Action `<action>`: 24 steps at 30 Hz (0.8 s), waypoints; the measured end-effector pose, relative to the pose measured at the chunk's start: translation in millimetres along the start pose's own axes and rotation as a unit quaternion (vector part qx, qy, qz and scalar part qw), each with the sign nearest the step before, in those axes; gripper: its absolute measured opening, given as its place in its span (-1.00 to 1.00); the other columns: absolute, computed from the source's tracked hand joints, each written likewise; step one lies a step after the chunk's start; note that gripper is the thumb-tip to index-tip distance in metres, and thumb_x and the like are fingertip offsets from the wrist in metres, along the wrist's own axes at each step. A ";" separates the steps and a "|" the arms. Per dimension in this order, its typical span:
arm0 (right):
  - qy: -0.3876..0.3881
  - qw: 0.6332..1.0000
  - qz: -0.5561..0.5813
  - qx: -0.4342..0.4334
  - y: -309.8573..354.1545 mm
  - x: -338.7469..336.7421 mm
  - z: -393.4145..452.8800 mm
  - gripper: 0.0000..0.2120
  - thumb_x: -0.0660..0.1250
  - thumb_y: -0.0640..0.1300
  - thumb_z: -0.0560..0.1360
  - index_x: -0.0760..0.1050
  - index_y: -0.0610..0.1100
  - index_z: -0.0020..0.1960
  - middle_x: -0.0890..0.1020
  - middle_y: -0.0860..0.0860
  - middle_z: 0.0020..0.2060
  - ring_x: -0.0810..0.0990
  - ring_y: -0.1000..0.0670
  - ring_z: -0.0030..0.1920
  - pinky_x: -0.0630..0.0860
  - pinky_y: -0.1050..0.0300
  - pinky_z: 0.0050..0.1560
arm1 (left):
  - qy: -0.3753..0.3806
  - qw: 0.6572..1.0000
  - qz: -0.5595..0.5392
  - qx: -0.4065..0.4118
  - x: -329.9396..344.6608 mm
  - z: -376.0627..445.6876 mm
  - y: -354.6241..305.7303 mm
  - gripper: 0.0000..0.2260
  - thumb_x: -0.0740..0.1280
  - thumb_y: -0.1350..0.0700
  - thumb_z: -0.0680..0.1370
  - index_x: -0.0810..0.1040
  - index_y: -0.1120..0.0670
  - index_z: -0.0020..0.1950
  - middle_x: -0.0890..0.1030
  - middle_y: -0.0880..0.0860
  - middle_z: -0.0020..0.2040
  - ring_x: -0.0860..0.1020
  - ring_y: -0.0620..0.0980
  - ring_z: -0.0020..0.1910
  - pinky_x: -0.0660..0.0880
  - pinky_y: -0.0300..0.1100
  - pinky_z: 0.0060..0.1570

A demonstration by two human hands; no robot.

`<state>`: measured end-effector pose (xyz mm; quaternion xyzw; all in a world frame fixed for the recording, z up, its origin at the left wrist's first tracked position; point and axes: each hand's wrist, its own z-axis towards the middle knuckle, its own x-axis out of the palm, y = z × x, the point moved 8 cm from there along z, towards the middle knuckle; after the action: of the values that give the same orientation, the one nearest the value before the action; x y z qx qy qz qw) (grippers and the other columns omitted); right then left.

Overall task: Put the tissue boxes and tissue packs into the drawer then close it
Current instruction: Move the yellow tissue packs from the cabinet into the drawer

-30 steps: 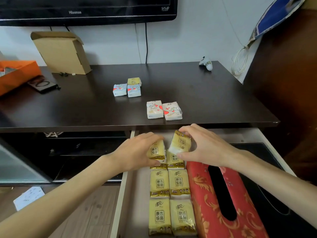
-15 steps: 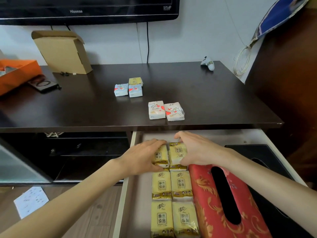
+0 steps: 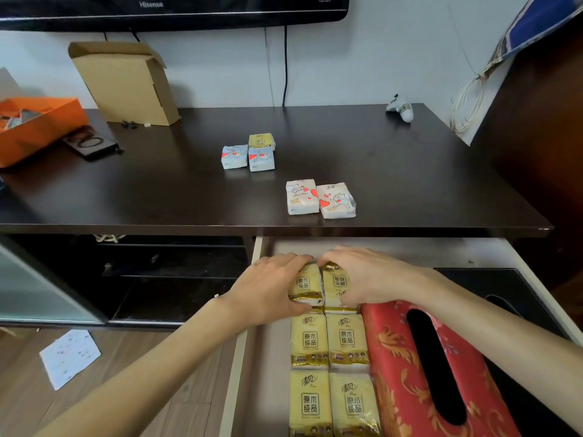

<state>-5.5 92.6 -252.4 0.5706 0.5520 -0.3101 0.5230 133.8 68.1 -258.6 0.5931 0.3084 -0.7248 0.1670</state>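
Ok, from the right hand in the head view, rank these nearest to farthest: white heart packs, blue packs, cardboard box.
From the right hand:
1. white heart packs, just beyond it near the tabletop's front edge
2. blue packs, mid-table, further left
3. cardboard box, back left by the wall

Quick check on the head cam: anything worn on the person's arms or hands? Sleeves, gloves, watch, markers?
Nothing worn shows. The left hand and right hand are bare, with no gloves and no rings visible on the fingers. Both forearms are bare as far as the frame edge, so any sleeves end out of view. No watch, band, cable or tracking marker at either wrist.
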 end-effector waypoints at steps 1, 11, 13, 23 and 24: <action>-0.018 1.000 -0.006 0.003 0.0 -2.3 -0.8 -0.30 0.48 0.02 0.32 0.33 0.17 0.41 0.47 0.18 0.16 0.51 0.03 0.18 0.51 0.00 0.04 | -0.009 1.000 -0.006 -0.002 -1.9 -0.9 -0.2 -0.29 0.42 -0.28 0.39 0.28 -0.09 0.46 0.52 -0.11 0.25 0.47 -0.08 0.21 0.33 -0.17 0.20; -0.051 0.997 -0.058 0.000 7.4 -3.0 -15.2 -0.36 0.23 0.28 0.49 0.32 0.08 0.51 0.45 0.10 0.38 0.48 -0.04 0.35 0.43 -0.11 0.19 | -0.058 0.997 0.041 -0.018 -23.9 -22.3 1.4 -0.33 0.41 -0.28 0.42 0.36 -0.05 0.46 0.50 -0.08 0.28 0.39 -0.04 0.36 -0.02 -0.03 0.52; -0.032 0.997 -0.073 0.003 8.3 0.0 -18.4 -0.20 0.23 0.43 0.37 0.28 0.09 0.52 0.46 0.11 0.36 0.47 -0.04 0.34 0.41 -0.10 0.11 | -0.054 0.998 0.035 -0.016 -24.2 -23.2 -0.3 -0.33 0.42 -0.26 0.43 0.37 -0.03 0.46 0.50 -0.07 0.29 0.40 -0.03 0.36 0.01 -0.02 0.52; -0.100 0.991 -0.087 0.022 26.0 -11.9 -11.4 -0.54 0.21 0.35 0.44 0.45 0.06 0.17 0.41 0.05 0.06 0.52 -0.09 0.00 0.28 -0.03 -0.15 | -0.078 0.996 0.041 -0.028 -41.3 -39.1 8.8 -0.38 0.39 -0.28 0.43 0.40 -0.06 0.42 0.52 -0.09 0.27 0.45 -0.04 0.28 0.14 -0.04 0.44; -0.100 0.989 -0.107 0.034 28.5 -7.5 -8.3 -0.51 0.17 0.36 0.49 0.44 0.01 0.18 0.43 0.01 0.07 0.55 -0.13 0.03 0.27 -0.04 -0.14 | -0.079 0.996 0.042 -0.029 -42.5 -41.3 10.2 -0.39 0.38 -0.28 0.43 0.40 -0.06 0.41 0.52 -0.09 0.25 0.47 -0.03 0.26 0.20 -0.06 0.41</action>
<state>18.3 102.5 -236.0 0.4919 0.5437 -0.4388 0.5196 181.5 81.8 -224.7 0.5410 0.2901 -0.7524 0.2389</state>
